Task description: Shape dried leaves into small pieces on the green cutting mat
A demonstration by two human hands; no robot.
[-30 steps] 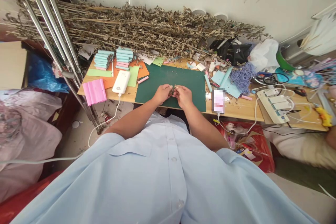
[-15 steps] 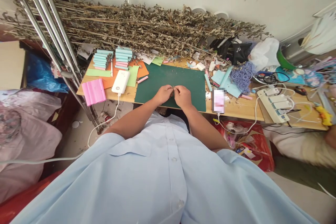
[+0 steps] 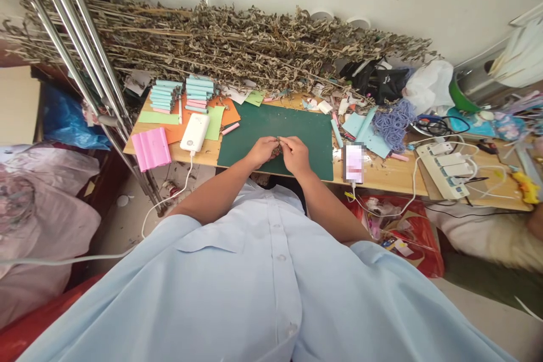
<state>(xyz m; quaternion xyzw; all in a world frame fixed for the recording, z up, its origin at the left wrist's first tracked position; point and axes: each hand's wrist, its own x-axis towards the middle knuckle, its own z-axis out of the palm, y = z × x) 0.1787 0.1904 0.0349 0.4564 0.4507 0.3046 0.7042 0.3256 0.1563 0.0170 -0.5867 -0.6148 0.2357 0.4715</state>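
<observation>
Above the front part of a dark green mat (image 3: 292, 119), my left hand (image 3: 263, 151) and my right hand (image 3: 296, 155) meet at the fingertips. The left fingers are curled closed around a small brownish bit, perhaps dried leaf, too small to name surely. My right thumb and forefinger pinch at the same spot. A pink paper roll (image 3: 230, 128) lies at the mat's left edge, and a blue paper roll (image 3: 336, 133) at its right edge.
Dried stalks (image 3: 237, 45) span the back. Left are stacked rolls (image 3: 200, 88), a power bank (image 3: 195, 132) and pink paper (image 3: 151, 149). Right are a phone (image 3: 354, 163), purple yarn (image 3: 393, 122) and a power strip (image 3: 443, 169). Metal crutches (image 3: 80, 39) lean at the left.
My right fingers have shifted slightly, and the left hand has turned a little, showing more of its curled fingers. Both hands stay together over the mat.
</observation>
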